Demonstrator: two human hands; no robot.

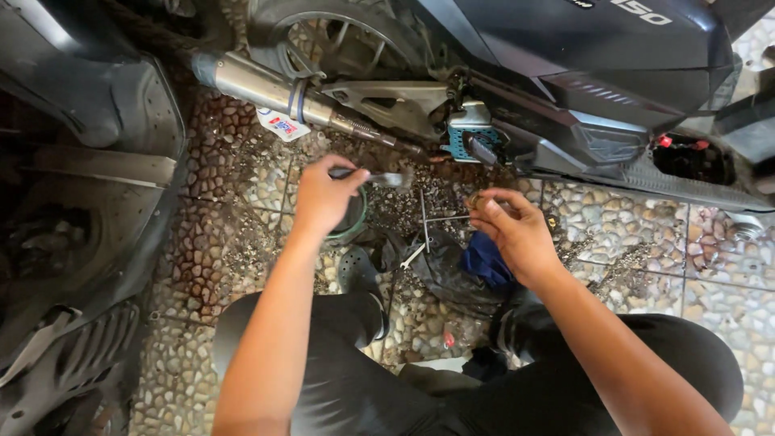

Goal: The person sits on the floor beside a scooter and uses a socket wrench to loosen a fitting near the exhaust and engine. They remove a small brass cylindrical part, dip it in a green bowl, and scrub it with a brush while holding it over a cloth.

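Gripping tight, the left hand (323, 196) holds a thin silver metal tool (379, 178) by its dark handle. That tool lies almost flat, and its long side runs from the fist out to the right, with the shiny tip pointing toward the other hand. Just under this fist sits a round dark bowl with a green rim (353, 224); what is inside it cannot be made out.

Fingers of the right hand (514, 232) are pinched shut on a small brownish metal part (475, 201), too small to tell more. Right below that pinch lies one blue cloth (487, 261), touching a crumpled black bag (452, 273).

Between the two hands rest two thin silver rods (425, 220) that cross each other, one running up and down, one side to side. A small silver spanner (412, 256) lies just below them, tilted.

Above both hands stands a black motorbike (581, 89) with one long silver exhaust pipe (266, 87) and a small teal metal piece (467, 133). Everything sits on a pebbled tile floor (630, 234). Near the person's black trousers (339, 379) lies one grey shoe (358, 272).
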